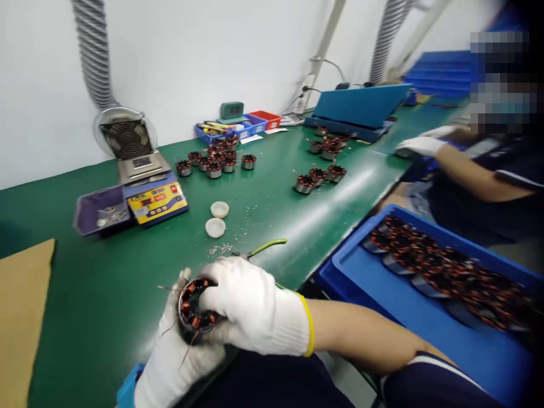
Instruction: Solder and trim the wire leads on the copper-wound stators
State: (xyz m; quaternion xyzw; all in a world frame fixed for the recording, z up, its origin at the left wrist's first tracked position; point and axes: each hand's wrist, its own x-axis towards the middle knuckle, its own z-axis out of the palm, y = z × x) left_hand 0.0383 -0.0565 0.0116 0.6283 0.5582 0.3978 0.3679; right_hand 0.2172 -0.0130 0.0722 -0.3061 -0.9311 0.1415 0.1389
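Observation:
A round motor stator with copper windings is held low in front of me, its ring face tilted upward. Thin loose wire ends stick out from it on several sides. My left hand, in a white glove, is closed round it from below and the left. My right hand, in a white glove with a yellow cuff, grips its right side, the fingers reaching into the bore. Just beyond my right hand lie green-handled pliers, their jaws partly hidden by the glove.
Groups of stators stand on the green table. Two small white dishes sit near wire scraps. At left are a yellow-blue heating device and purple tray. A blue bin holds more stators; a co-worker's gloved hand is beyond.

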